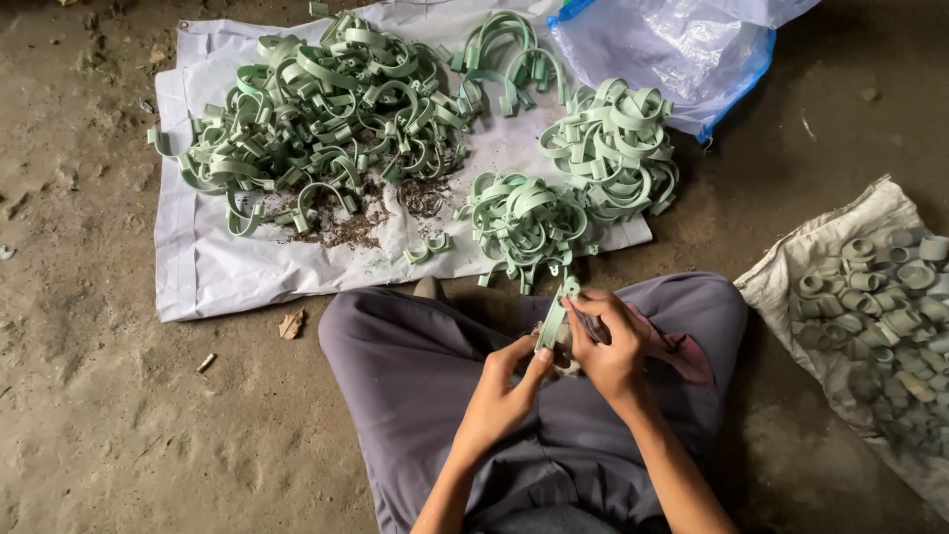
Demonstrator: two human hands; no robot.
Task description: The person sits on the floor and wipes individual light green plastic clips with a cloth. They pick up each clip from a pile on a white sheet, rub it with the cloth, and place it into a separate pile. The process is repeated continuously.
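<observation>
I sit cross-legged on the floor in grey trousers. My left hand (506, 388) grips the lower end of a pale green plastic clamp (554, 314) held upright over my lap. My right hand (610, 341) closes around the clamp's upper part, with a thin dark tool between its fingers. A pink cloth (682, 354) lies on my right thigh. Just ahead of my knees sits a small heap of green clamps (524, 222) on a white sheet (213, 272).
A big tangled pile of green clamps (316, 109) covers the sheet's left, another heap (613, 143) its right, with dark shavings (346, 222) between. A clear plastic bag (672, 49) lies at the back. A sack with rolled greenish rings (890, 307) is to my right. Dirt floor all around.
</observation>
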